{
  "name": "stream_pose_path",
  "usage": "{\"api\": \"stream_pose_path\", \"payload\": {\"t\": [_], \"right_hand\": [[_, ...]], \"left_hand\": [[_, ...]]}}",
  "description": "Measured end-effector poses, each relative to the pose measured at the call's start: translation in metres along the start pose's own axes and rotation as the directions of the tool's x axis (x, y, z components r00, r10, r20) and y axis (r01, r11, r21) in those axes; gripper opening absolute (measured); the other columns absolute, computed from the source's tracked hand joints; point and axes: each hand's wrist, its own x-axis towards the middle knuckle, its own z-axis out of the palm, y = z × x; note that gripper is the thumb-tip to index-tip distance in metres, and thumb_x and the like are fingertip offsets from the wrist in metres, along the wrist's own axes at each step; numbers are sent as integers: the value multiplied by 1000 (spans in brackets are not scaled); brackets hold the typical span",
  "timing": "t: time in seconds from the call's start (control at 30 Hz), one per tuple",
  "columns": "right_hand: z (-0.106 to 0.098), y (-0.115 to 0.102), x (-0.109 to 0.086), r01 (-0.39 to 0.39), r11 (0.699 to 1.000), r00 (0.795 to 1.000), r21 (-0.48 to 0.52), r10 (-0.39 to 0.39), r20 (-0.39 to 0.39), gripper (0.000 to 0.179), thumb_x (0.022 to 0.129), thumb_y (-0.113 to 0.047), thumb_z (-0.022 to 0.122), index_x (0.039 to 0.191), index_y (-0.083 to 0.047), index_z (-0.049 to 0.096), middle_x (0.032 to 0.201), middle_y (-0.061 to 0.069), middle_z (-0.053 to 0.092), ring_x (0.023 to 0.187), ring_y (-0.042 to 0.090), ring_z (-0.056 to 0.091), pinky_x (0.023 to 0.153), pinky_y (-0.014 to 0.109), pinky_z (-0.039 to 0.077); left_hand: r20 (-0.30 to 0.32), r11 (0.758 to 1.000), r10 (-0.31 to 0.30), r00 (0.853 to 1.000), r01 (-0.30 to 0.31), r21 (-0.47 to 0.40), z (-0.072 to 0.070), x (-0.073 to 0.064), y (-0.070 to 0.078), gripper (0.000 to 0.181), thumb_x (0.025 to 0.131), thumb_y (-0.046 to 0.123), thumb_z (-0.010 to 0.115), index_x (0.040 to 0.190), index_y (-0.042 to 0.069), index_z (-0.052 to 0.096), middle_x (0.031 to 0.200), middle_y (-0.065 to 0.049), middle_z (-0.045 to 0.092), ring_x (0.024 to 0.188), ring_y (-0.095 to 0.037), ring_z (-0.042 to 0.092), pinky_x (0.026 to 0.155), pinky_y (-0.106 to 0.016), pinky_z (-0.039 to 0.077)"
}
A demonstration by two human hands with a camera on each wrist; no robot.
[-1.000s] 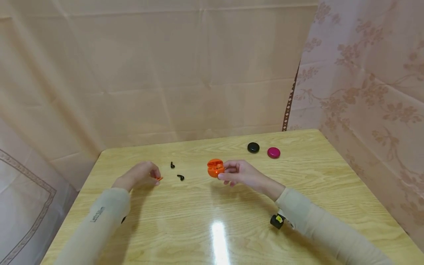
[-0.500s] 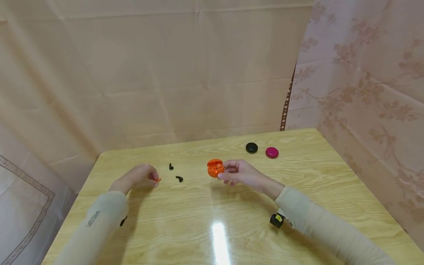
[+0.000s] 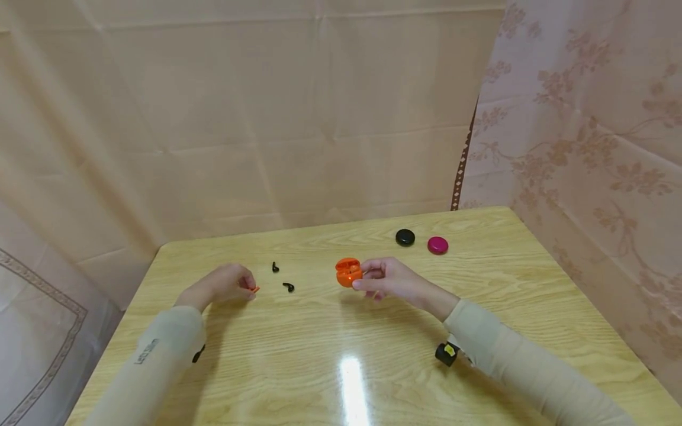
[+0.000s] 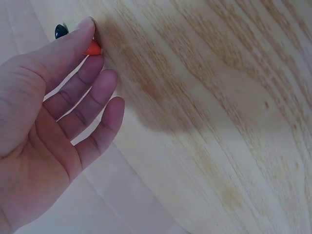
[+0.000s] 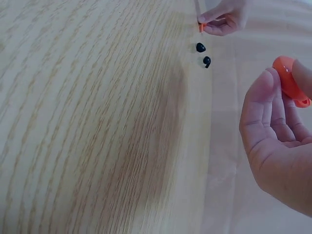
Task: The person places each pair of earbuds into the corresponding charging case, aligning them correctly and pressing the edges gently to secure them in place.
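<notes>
Between thumb and fingertips, my left hand (image 3: 226, 283) pinches an orange earbud (image 4: 92, 48), mostly covered by the fingers, just over the table's left part. Two black earbuds (image 3: 288, 287) lie apart on the wood to its right; one also shows beyond the thumb in the left wrist view. My right hand (image 3: 386, 278) grips a round orange earbud case (image 3: 348, 273) by its right side, raised above the table. The case's lid stands up, and its inside faces the head camera. In the right wrist view the thumb covers part of the case (image 5: 287, 78).
A round black case (image 3: 405, 238) and a round magenta case (image 3: 438, 245), both closed, sit at the back right of the wooden table (image 3: 298, 355). A beige curtain (image 3: 240, 118) hangs behind the table's far edge, and a floral curtain (image 3: 602, 148) at the right.
The left hand, still pinching the orange earbud, has shifted very slightly leftward and down in the head view. The right hand keeps its grip on the case with hardly any movement.
</notes>
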Motion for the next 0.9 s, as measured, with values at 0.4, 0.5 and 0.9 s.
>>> {"api": "stream_pose_path", "payload": {"t": [0.4,0.5,0.9], "right_hand": [[0,3,1,-21,1000,1000,13,20,15,33,93,-20,77,117,-1,65,106,28,67,80,31,67,67,31,57],[0,3,1,-19,1000,1000,8,18,17,34,93,-20,76,118,0,65,107,27,68,80,31,67,67,30,57],[0,4,1,-15,1000,1000,5,15,20,37,93,-21,76,121,0,64,108,27,67,84,34,67,69,31,58]], "left_hand": [[15,996,-61,998,60,60,-1,-2,8,13,101,14,63,96,9,74,89,1,69,74,-13,58,70,-38,52],[21,996,-71,997,69,57,-1,-2,9,15,102,16,61,98,10,74,90,1,69,71,-13,56,67,-36,50],[-24,998,-23,999,24,64,2,-2,9,13,99,13,63,97,8,75,88,2,69,70,-12,55,68,-36,50]]}}
